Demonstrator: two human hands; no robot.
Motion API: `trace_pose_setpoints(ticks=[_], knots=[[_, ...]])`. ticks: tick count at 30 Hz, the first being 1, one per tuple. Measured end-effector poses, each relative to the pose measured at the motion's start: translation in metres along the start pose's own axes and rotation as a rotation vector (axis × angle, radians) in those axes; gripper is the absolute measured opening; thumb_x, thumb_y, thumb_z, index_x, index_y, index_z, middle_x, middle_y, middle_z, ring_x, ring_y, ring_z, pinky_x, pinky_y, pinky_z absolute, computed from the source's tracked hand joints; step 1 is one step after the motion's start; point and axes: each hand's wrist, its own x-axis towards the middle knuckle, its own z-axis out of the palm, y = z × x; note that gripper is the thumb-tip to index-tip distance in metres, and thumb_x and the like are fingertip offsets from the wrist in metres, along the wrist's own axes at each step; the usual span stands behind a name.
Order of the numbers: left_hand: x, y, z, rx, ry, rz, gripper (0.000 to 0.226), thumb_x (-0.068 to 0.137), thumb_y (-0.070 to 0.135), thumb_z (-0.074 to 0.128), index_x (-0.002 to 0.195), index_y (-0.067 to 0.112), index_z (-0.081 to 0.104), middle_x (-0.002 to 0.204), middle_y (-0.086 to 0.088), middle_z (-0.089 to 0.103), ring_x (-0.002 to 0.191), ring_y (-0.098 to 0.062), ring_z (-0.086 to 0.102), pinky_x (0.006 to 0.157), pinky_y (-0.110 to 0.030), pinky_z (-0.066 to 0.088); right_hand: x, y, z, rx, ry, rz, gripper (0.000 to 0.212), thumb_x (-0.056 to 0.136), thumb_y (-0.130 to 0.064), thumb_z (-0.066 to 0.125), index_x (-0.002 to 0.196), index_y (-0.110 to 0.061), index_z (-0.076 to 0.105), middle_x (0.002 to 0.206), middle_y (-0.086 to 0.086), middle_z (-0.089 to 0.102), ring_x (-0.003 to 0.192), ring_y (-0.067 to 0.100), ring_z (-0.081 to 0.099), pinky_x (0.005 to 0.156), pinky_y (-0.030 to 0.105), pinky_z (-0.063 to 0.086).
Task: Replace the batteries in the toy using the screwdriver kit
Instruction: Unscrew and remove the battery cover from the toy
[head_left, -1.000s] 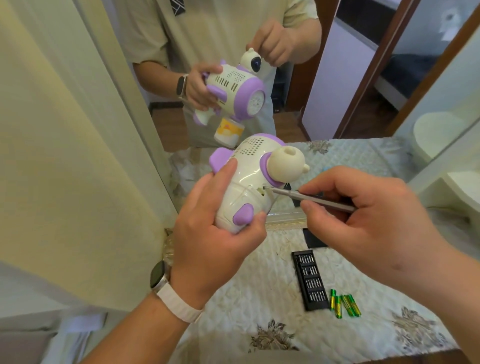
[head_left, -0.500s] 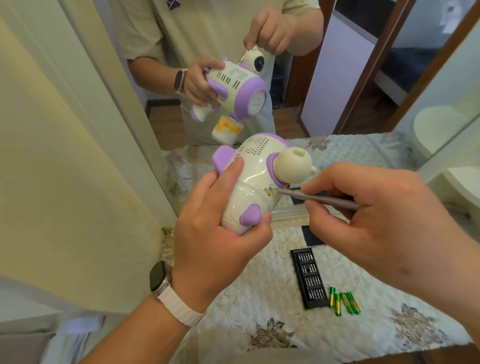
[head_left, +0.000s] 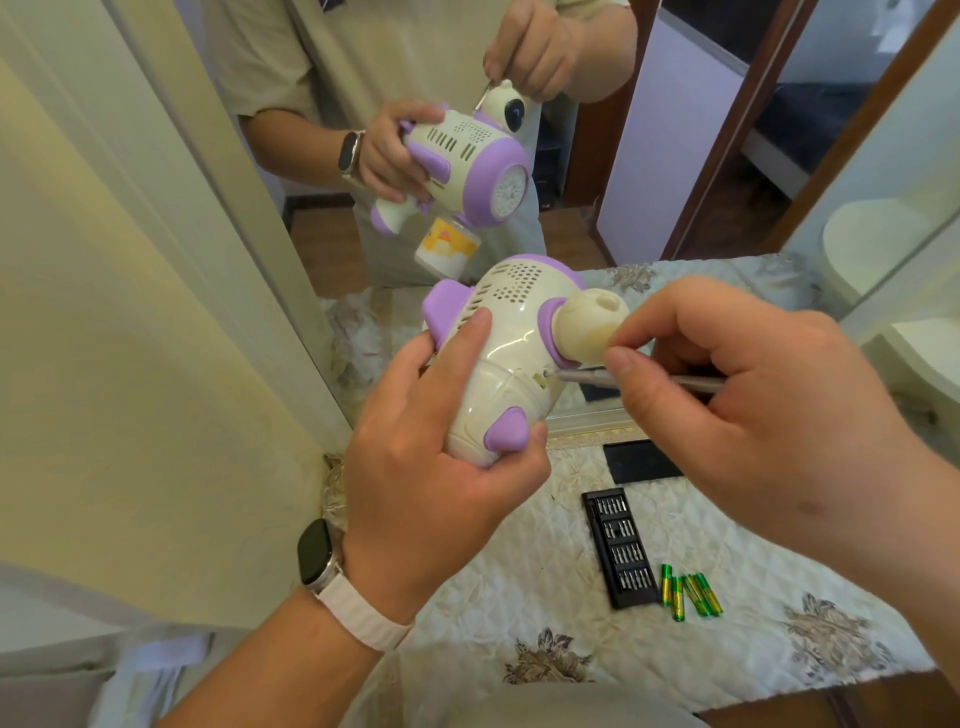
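Observation:
A cream and purple toy (head_left: 511, 343) with a round bear-like head is held up in front of a mirror. My left hand (head_left: 431, 467) grips its body from below and behind. My right hand (head_left: 737, 410) pinches a slim grey screwdriver (head_left: 589, 375) whose tip sits in a small recess on the toy's side. On the quilted cloth below lie a black bit tray (head_left: 621, 551) and several green and yellow batteries (head_left: 688, 597).
The mirror (head_left: 649, 130) stands just behind the toy and reflects the person, toy and hands. A black lid (head_left: 641, 462) lies by the mirror's base. A cream wall panel (head_left: 130, 312) fills the left. The cloth-covered table (head_left: 545, 623) ends near the bottom right.
The toy and both hands have risen slightly and come closer to the camera. My right fingers have shifted forward along the screwdriver, whose tip stays in the toy's recess.

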Motion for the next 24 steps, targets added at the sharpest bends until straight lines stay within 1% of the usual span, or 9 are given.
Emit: trace_pose_setpoints(ticks=[3,5,7,10,11,14,17,20,24], knots=[[0.0004,-0.0011,-0.0009,-0.015,-0.016,-0.012,0.068,0.07,0.036,0.07,0.133,0.013,0.058,0.119,-0.008,0.061,0.1,-0.015,0.059,0.085,-0.013,0.046,0.0007,-0.0006,0.0019,0.006,0.013,0.003,0.004,0.086,-0.022,0.063,0.085,-0.019,0.06,0.052,-0.002,0.054,0.056,0.017,0.051,0.046,0.019,0.036],[0.0007,-0.002,-0.0017,-0.009,-0.021,-0.005,0.068,0.071,0.036,0.07,0.133,0.012,0.058,0.118,-0.008,0.062,0.1,-0.014,0.059,0.085,-0.01,0.044,0.0005,-0.0019,0.0016,0.014,0.012,0.01,0.005,0.084,-0.023,0.064,0.084,-0.021,0.059,0.054,-0.003,0.054,0.058,0.016,0.051,0.047,0.018,0.037],[0.0007,-0.0028,-0.0023,-0.004,-0.02,-0.002,0.068,0.071,0.037,0.07,0.133,0.013,0.057,0.118,-0.008,0.062,0.101,-0.014,0.059,0.086,-0.01,0.044,0.0002,-0.0038,0.0007,0.026,-0.002,0.029,0.009,0.081,-0.025,0.066,0.082,-0.025,0.057,0.059,-0.007,0.057,0.062,0.011,0.055,0.049,0.014,0.039],[0.0001,-0.0025,-0.0024,-0.011,-0.011,-0.01,0.068,0.07,0.036,0.07,0.133,0.013,0.057,0.12,-0.008,0.062,0.103,-0.016,0.06,0.088,-0.01,0.043,-0.0008,-0.0062,-0.0007,0.052,-0.037,0.051,0.013,0.079,-0.027,0.066,0.079,-0.03,0.053,0.067,-0.018,0.058,0.07,-0.002,0.057,0.055,0.004,0.039],[-0.0001,-0.002,-0.0023,-0.016,-0.009,-0.011,0.068,0.07,0.036,0.07,0.133,0.013,0.057,0.12,-0.008,0.061,0.103,-0.016,0.06,0.089,-0.01,0.043,-0.001,-0.0067,-0.0013,0.054,-0.044,0.049,0.014,0.078,-0.026,0.066,0.079,-0.03,0.053,0.068,-0.02,0.058,0.071,-0.004,0.057,0.056,0.003,0.039],[-0.0008,-0.0008,-0.0019,-0.03,-0.01,-0.006,0.068,0.07,0.036,0.07,0.133,0.013,0.057,0.119,-0.007,0.061,0.102,-0.015,0.059,0.088,-0.01,0.043,-0.0019,-0.0079,-0.0026,0.043,-0.046,0.04,0.012,0.078,-0.025,0.066,0.079,-0.028,0.054,0.068,-0.017,0.058,0.072,0.001,0.058,0.057,0.007,0.043],[-0.002,-0.0011,-0.0015,-0.024,-0.006,-0.001,0.068,0.07,0.036,0.071,0.133,0.013,0.058,0.119,-0.008,0.062,0.101,-0.017,0.06,0.085,-0.015,0.047,-0.0024,-0.007,-0.0024,0.041,-0.047,0.042,0.006,0.083,-0.029,0.062,0.082,-0.027,0.057,0.058,-0.008,0.057,0.061,0.011,0.057,0.05,0.016,0.041],[-0.0047,-0.0013,-0.0012,-0.011,0.004,-0.004,0.068,0.069,0.036,0.071,0.133,0.014,0.058,0.12,-0.008,0.062,0.101,-0.017,0.061,0.083,-0.018,0.049,-0.002,-0.0039,-0.002,0.012,-0.073,0.017,0.004,0.088,-0.031,0.058,0.086,-0.027,0.057,0.048,-0.006,0.05,0.05,0.013,0.051,0.043,0.016,0.034],[-0.0087,0.0012,-0.0004,-0.009,0.023,-0.024,0.068,0.07,0.037,0.071,0.133,0.014,0.058,0.123,-0.008,0.061,0.103,-0.018,0.061,0.084,-0.022,0.051,-0.0018,-0.0015,-0.0035,0.008,-0.076,-0.027,0.004,0.087,-0.028,0.06,0.091,-0.025,0.059,0.053,-0.004,0.053,0.055,0.018,0.052,0.049,0.025,0.039]])
